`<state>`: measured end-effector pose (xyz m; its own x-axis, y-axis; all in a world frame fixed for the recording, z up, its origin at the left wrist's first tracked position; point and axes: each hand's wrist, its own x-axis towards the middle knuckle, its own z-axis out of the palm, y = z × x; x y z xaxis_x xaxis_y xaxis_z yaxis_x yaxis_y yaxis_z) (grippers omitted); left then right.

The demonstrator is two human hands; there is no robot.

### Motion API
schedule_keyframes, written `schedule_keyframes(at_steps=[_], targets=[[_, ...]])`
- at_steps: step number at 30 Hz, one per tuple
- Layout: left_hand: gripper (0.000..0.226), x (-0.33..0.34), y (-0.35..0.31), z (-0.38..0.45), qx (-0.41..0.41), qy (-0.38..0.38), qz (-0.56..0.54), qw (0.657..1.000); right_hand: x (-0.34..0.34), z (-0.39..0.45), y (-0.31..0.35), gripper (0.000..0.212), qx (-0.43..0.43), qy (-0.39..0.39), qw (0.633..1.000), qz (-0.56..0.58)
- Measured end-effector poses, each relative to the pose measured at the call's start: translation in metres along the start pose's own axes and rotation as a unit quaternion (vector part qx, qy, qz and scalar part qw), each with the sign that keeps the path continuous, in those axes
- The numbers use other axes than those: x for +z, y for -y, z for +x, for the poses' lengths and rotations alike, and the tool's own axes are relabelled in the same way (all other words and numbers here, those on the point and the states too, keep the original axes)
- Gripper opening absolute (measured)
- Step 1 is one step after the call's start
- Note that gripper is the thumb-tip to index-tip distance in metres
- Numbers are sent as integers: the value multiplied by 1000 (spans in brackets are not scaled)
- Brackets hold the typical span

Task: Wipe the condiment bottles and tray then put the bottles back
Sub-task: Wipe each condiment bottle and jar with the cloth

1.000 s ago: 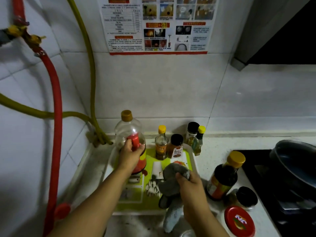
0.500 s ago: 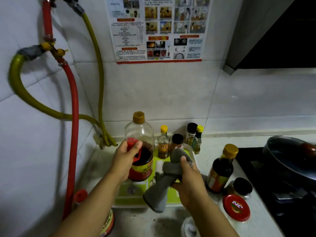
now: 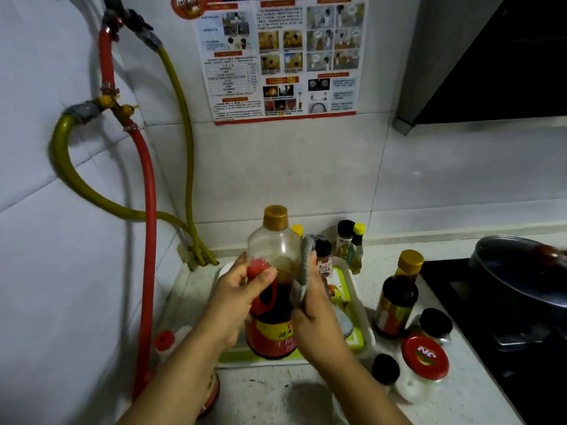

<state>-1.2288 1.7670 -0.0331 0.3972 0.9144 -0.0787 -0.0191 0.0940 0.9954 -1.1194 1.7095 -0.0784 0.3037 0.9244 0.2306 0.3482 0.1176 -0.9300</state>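
A: Left to right, then. Our left hand (image 3: pixel 242 289) grips the red handle of the big soy sauce bottle (image 3: pixel 274 289), fingers and thumb curled round it, holding it upright over the near left part of the green tray (image 3: pixel 352 302). We can't tell whether its base touches the tray or hangs just above it.

B: And our right hand (image 3: pixel 313 305) clutches the grey cloth (image 3: pixel 303 271), pressing it against the bottle's right flank, about where the clear shoulder meets the dark sauce.

A: So we judge we're in the wiping step, on this bottle. Next we'd want the left hand to turn the bottle by the handle while the cloth runs round the body and down over the label.

B: Carefully, though. It looks heavy at the bottom, and the handle grip alone carries it.

A: Behind the cloth, small bottles stand on the tray's far end, one with a black cap (image 3: pixel 323 259). Two more stand on the counter (image 3: pixel 460 391) just beyond the tray, near the wall.

B: Further right, off the tray, a dark sauce bottle with a gold cap (image 3: pixel 397 299) waits on the counter, with black-lidded jars and a red-lidded jar (image 3: pixel 425 357) near it. Those look like they have yet to go back.
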Motion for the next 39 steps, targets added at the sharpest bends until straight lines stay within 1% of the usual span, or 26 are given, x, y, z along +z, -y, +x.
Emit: schedule_keyframes(at_steps=[2,3,4,7,9,11,13,16,18,19,23,26,28,30,32,34,36,39], targets=[[50,-3,-2,-7,-2,3,9,1000,-1,-2,-8,77,-12,0,998,-63],[54,-4,-2,-10,-3,13,13,1000,-3,-2,-10,73,-13,-6,996,-93],[54,-4,-2,-13,-8,18,19,1000,-6,0,-10,71,-9,-9,995,-100],[52,-3,-1,-21,-11,15,6,1000,-13,3,-3,65,-11,-6,1000,2],[57,0,0,-24,-18,2,3,1000,-13,-2,3,72,-31,-14,999,41],[50,3,1,-26,-17,-10,-8,1000,-9,-10,6,84,-55,-25,998,13],[38,7,3,-27,-19,-21,-13,1000,-6,-17,5,87,-66,-40,997,-26],[15,15,5,-27,-14,-31,-15,999,-5,-26,12,85,-84,-42,990,-101],[13,18,6,-28,-11,-31,-10,999,-4,-31,17,80,-106,-31,985,-134],[13,18,6,-29,-10,-29,-3,1000,-3,-33,18,78,-105,-29,985,-130],[14,10,0,-30,-6,-8,39,999,-12,-28,27,65,-82,-38,992,-87],[26,1,-7,-31,-6,26,47,999,-23,-21,37,65,-63,-33,997,-15],[30,-5,-11,-33,-8,44,57,997,-32,-14,42,66,-34,-17,998,50],[24,-10,-13,-35,-15,58,65,996,-43,-7,42,65,-14,12,993,116],[23,-14,-13,-36,-24,75,61,995,-52,-1,42,65,2,52,983,173],[29,-18,-12,-37,-38,91,56,994,-59,2,41,62,12,74,976,204],[29,-20,-9,-38,-44,105,46,992,-63,4,39,56,16,85,971,223],[41,-18,-6,-39,-49,117,17,992,-67,7,33,49,39,107,964,242]])
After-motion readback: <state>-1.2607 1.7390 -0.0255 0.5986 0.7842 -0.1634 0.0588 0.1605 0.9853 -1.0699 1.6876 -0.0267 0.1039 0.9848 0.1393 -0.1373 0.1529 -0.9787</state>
